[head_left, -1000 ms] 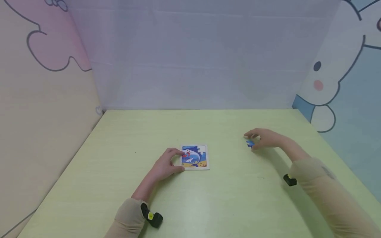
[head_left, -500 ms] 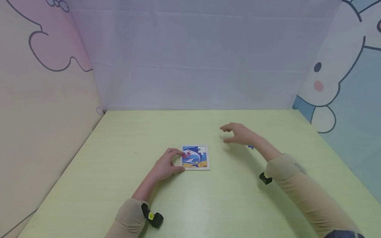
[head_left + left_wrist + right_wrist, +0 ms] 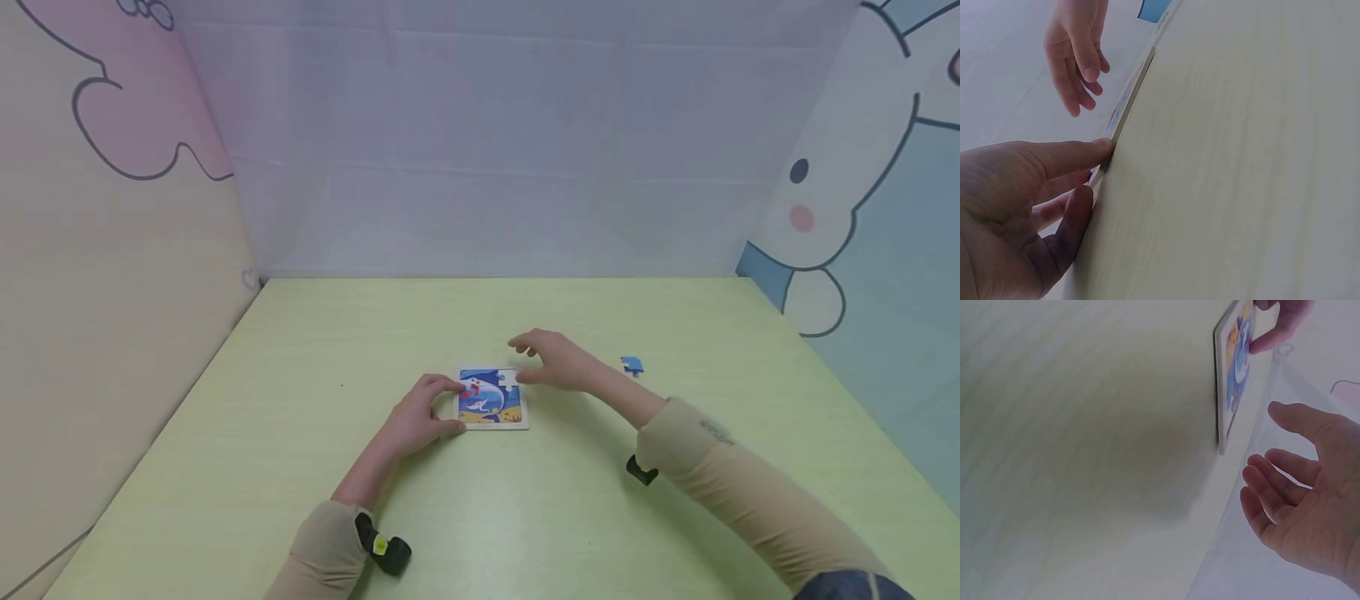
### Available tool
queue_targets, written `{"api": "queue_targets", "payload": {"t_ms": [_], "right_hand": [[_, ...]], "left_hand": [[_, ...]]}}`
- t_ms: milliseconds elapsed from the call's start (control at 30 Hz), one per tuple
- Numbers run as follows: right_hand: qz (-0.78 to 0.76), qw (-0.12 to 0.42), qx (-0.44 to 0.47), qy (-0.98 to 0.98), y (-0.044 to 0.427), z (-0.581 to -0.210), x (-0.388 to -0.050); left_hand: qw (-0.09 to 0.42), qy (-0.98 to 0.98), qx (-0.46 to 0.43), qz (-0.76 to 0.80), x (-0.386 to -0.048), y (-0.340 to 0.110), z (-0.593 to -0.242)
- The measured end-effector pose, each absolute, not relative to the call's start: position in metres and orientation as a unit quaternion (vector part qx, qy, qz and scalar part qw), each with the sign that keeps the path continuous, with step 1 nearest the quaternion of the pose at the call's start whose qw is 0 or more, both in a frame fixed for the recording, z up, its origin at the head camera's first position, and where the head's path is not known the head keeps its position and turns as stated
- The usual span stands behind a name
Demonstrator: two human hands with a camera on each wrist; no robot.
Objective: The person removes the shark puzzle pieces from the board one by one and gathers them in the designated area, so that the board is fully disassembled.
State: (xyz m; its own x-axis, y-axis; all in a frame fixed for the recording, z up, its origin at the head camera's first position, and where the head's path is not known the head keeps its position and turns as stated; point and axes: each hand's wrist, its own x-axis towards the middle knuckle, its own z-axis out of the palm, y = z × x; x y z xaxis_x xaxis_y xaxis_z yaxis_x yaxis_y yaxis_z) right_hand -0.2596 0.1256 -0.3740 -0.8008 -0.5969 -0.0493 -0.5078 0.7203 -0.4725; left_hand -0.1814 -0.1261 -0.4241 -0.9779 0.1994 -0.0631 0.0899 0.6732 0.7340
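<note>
A small square jigsaw puzzle (image 3: 487,407) in a white frame, with a dolphin picture, lies flat mid-table. Its upper right corner shows a white gap. My left hand (image 3: 418,417) holds the frame's left side, the thumb at the lower left corner and fingers on the left edge. Just above the puzzle's upper right corner hovers my right hand (image 3: 558,360); in the right wrist view its fingers (image 3: 1269,490) are loosely bent with nothing between them. One loose blue puzzle piece (image 3: 632,364) lies on the table to the right, behind the right forearm.
The pale yellow-green table (image 3: 480,517) reaches back to a plain light curtain (image 3: 495,150). Cartoon-printed walls flank it left and right. Each sleeve cuff carries a small black wrist camera (image 3: 392,556).
My right hand has moved left from the loose blue piece to the puzzle's upper right corner, leaving that piece on the table. The left hand has stayed in place on the puzzle.
</note>
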Motion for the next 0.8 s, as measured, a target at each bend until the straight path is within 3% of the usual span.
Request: {"api": "queue_targets", "payload": {"t_ms": [800], "right_hand": [[-0.202,0.113,-0.276,0.933,0.095,-0.397,-0.244]], "left_hand": [[0.075,0.91,0.085,0.399,-0.183,-0.126,-0.425]]}}
